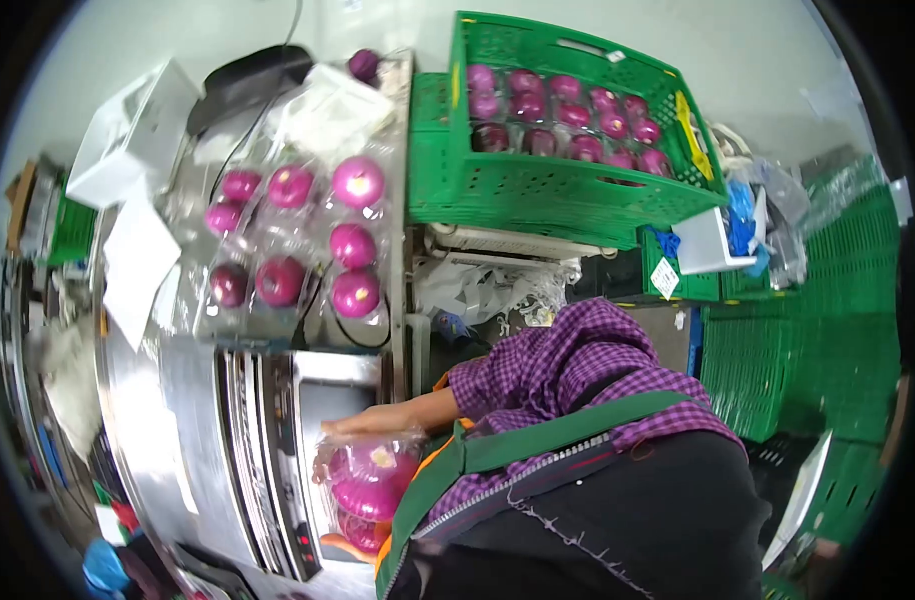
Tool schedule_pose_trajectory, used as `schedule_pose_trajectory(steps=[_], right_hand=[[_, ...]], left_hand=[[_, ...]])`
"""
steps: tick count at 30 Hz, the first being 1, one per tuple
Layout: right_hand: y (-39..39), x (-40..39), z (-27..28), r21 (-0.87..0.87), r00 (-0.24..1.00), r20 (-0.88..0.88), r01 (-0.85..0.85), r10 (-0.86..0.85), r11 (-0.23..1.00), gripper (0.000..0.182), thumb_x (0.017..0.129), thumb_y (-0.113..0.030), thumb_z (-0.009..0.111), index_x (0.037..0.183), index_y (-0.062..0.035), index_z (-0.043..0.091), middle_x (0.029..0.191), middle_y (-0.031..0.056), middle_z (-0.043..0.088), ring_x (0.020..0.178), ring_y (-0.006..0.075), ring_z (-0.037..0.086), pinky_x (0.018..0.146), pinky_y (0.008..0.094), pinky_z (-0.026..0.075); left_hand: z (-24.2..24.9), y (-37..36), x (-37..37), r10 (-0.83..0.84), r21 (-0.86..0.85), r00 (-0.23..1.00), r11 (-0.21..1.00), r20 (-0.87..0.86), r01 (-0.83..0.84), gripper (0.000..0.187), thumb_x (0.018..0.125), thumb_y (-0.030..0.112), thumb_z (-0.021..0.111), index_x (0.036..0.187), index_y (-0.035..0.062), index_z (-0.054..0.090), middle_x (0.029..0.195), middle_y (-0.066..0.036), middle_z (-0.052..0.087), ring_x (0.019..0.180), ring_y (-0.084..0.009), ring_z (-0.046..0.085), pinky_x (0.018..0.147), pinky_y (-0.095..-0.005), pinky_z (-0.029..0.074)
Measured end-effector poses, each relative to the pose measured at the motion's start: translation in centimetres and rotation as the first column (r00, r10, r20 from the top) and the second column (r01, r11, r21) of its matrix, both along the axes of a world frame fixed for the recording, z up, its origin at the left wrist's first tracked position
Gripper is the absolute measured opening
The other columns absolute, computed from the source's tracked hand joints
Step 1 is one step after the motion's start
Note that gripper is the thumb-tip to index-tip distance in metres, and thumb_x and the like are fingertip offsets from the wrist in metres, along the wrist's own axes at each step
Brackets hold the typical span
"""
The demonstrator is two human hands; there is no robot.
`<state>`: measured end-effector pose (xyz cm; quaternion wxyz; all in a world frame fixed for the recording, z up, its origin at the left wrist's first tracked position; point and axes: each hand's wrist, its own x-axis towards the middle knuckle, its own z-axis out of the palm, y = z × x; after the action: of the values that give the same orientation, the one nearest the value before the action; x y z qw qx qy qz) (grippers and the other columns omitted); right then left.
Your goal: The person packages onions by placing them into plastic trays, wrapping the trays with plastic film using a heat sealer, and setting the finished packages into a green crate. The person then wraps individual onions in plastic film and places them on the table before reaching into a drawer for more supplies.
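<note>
Both of my hands hold a clear plastic pack of shiny red onions point(369, 490) above the steel wrapping machine, close to my body. My right hand point(372, 422) grips the pack's upper side in the picture, its fingers bent around the far edge. On the opposite side my left hand point(349, 548) supports it; only a few fingers show, and the rest is hidden by the pack and the green apron strap. Clear film covers the onions, shiny and wrinkled at the edges. A dark plate point(339, 400) of the machine lies beside my right hand.
Several open clear trays of red onions point(280, 280) sit on the counter. A green crate point(587, 185) holds more packs. A white box point(132, 135), a white sheet point(140, 262) and a loose dark purple onion point(364, 66) lie around. Green crates point(742, 375) are stacked at right.
</note>
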<state>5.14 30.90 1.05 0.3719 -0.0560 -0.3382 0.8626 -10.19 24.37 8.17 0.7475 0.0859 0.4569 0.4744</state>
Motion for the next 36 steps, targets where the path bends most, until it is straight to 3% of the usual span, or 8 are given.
schedule_pose_trajectory(steps=[1,5,12,13,16,20,26,36], right_hand=[[-0.2,1.7,1.9,-0.420,0.933,-0.315,-0.303,0.177,0.856,0.059,0.092,-0.050,0.045,0.130,-0.0049,0.046,0.129,0.0116,0.049,0.118,0.0217,0.048,0.099,0.0355,0.039],[-1.8,6.3,1.8,-0.305,0.989,-0.149,-0.028,-0.019,0.952,0.061,0.093,-0.044,0.049,0.145,-0.0251,0.022,0.141,0.0032,0.038,0.127,0.0168,0.039,0.096,0.0347,0.040],[0.2,14.7,1.6,0.032,0.874,0.411,0.272,-0.260,0.962,0.039,0.098,-0.031,0.044,0.131,-0.0110,0.040,0.108,-0.0032,0.054,0.095,0.0060,0.050,0.083,0.0263,0.044],[-0.2,15.5,4.2,-0.233,0.907,0.192,0.413,-0.375,0.880,0.039,0.098,-0.031,0.045,0.129,-0.0083,0.042,0.105,-0.0028,0.056,0.092,0.0075,0.052,0.084,0.0278,0.044],[0.0,16.5,1.5,-0.369,0.889,-0.178,0.336,-0.421,0.866,0.038,0.096,-0.031,0.048,0.126,-0.0083,0.043,0.111,0.0015,0.056,0.101,0.0149,0.054,0.093,0.0344,0.043],[3.8,17.7,3.6,-0.552,0.973,-0.145,0.070,-0.178,0.831,0.051,0.094,-0.044,0.046,0.130,-0.0073,0.041,0.124,0.0054,0.054,0.114,0.0185,0.052,0.095,0.0383,0.043],[8.7,13.9,2.9,-0.560,0.987,0.161,0.109,-0.021,0.821,0.049,0.094,-0.045,0.046,0.124,-0.0064,0.049,0.116,0.0053,0.060,0.104,0.0156,0.059,0.088,0.0362,0.049],[26.7,6.6,1.5,-0.488,0.966,0.155,0.256,-0.206,0.834,0.043,0.093,-0.044,0.049,0.122,-0.0140,0.048,0.117,0.0079,0.059,0.103,0.0262,0.060,0.090,0.0493,0.047]], left_hand=[[0.1,0.8,0.8,-0.007,0.008,1.000,1.000,0.013,0.007,0.079,0.080,0.063,0.054,0.129,0.0015,0.043,0.114,-0.014,0.057,0.099,-0.0238,0.057,0.080,-0.0334,0.048],[0.3,3.6,3.7,-0.043,0.028,0.998,0.999,0.045,0.041,0.082,0.079,0.065,0.054,0.130,0.0017,0.042,0.116,-0.014,0.056,0.101,-0.0243,0.056,0.081,-0.0339,0.048],[1.0,4.9,9.7,-0.041,0.035,0.998,0.999,0.052,0.039,0.088,0.078,0.070,0.053,0.132,0.0020,0.039,0.120,-0.015,0.055,0.104,-0.0252,0.055,0.083,-0.0348,0.047],[1.5,5.1,11.3,-0.073,0.040,0.991,0.996,-0.116,0.078,0.109,0.067,0.085,0.040,0.140,0.0064,0.025,0.132,-0.016,0.045,0.111,-0.0304,0.051,0.087,-0.0398,0.046],[-0.8,5.7,11.1,0.019,-0.013,0.993,1.000,0.116,-0.018,0.092,0.073,0.079,0.043,0.136,0.0133,0.034,0.130,-0.014,0.047,0.115,-0.0326,0.051,0.087,-0.0528,0.049],[1.2,6.4,10.3,-0.020,0.033,1.000,0.999,0.018,0.020,0.083,0.080,0.072,0.039,0.133,0.0086,0.039,0.128,-0.016,0.049,0.113,-0.0348,0.052,0.091,-0.0542,0.046],[2.0,6.7,7.6,0.013,0.157,0.987,0.988,-0.159,0.012,0.082,0.085,0.067,0.035,0.136,0.0030,0.035,0.134,-0.015,0.045,0.123,-0.0298,0.045,0.104,-0.0470,0.036],[2.3,4.5,2.2,0.304,0.187,0.936,0.944,-0.177,-0.272,0.059,0.095,0.042,0.046,0.139,0.0046,0.032,0.134,-0.019,0.043,0.118,-0.0312,0.048,0.096,-0.0431,0.042]])
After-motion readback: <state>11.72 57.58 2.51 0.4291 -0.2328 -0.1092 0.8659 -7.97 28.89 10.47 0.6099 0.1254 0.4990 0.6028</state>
